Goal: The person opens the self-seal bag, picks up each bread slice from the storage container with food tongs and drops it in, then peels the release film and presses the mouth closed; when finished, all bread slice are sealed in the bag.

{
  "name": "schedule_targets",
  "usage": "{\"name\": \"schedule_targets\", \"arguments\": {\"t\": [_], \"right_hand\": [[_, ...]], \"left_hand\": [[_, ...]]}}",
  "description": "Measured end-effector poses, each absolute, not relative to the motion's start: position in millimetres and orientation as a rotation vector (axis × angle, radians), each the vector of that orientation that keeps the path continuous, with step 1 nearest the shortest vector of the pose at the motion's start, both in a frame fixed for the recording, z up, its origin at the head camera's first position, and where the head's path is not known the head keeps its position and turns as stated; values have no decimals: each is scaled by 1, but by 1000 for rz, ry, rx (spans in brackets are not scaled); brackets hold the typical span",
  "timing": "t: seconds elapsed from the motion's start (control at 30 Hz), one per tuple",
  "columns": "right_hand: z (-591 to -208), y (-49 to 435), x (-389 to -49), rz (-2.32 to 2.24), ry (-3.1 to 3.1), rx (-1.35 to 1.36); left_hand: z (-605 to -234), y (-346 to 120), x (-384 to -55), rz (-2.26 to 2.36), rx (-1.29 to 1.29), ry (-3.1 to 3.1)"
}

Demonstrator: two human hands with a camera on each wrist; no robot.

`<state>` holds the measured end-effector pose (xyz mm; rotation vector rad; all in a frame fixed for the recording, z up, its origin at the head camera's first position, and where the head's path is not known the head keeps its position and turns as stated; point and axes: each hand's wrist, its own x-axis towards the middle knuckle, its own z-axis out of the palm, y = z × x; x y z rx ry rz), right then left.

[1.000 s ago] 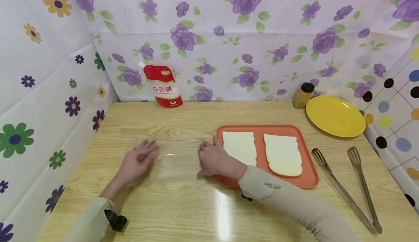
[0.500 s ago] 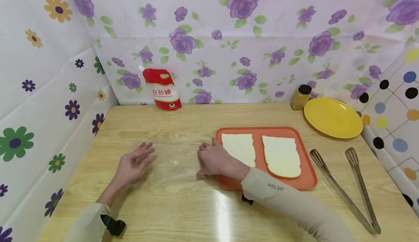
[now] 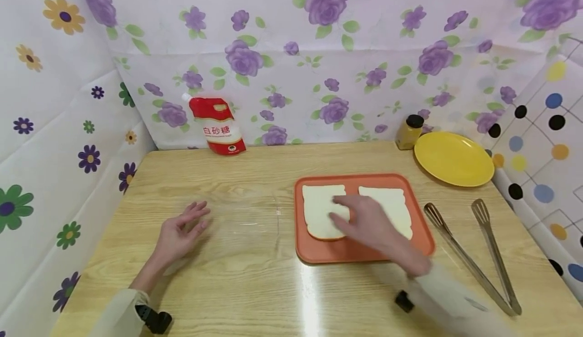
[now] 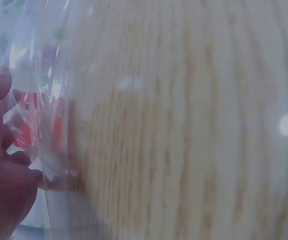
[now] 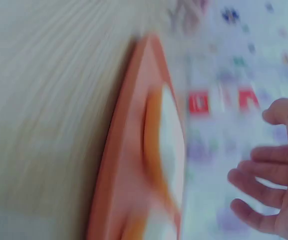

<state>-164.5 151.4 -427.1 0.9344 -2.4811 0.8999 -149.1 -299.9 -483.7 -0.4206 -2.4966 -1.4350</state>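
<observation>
A clear sheet of plastic film point(image 3: 250, 224) lies on the wooden table, showing mostly by its glints and its right edge. At its left edge rests my left hand point(image 3: 177, 233), fingers apart and lightly bent; in the left wrist view, wrinkled film surrounds the fingertips. Blurred by motion, my right hand point(image 3: 366, 223) is over the orange tray point(image 3: 325, 254) with its fingers spread and nothing in them. Two slices of white bread lie on that tray: the left slice point(image 3: 319, 210) shows mostly, while the hand partly covers the right slice point(image 3: 396, 205).
Metal tongs point(image 3: 469, 256) lie spread to the right of the tray. Behind them are a yellow plate point(image 3: 453, 159) and a small jar with a black lid point(image 3: 409, 132). A red and white sugar pouch point(image 3: 218, 127) leans on the floral back wall.
My right hand has left the film's right edge and moved right, over the tray and bread. The left hand has stayed near the film's left edge. The view has shifted slightly.
</observation>
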Motion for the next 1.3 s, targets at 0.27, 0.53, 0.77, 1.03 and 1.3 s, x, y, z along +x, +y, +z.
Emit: {"name": "schedule_targets", "arguments": {"t": [0.27,0.53,0.77,1.03,1.3], "right_hand": [[-416,297,-116,775,-2759,125],[-430,377,-93,629,-2998,-356],[-449,395,-93,630,-3154,-388],[-459,400,-97,663,-3201,-313],[-464,401,-99,703,-3215,-228]], "left_hand": [[-484,-297,-149,-1400,-414,-2508],[-481,-297,-147,-1374,-426,-2481],[-481,-293,-148,-1333,-414,-2505],[-481,-293,-147,-1355,-412,-2517],[-481,-294,-148,-1378,-416,-2533]]}}
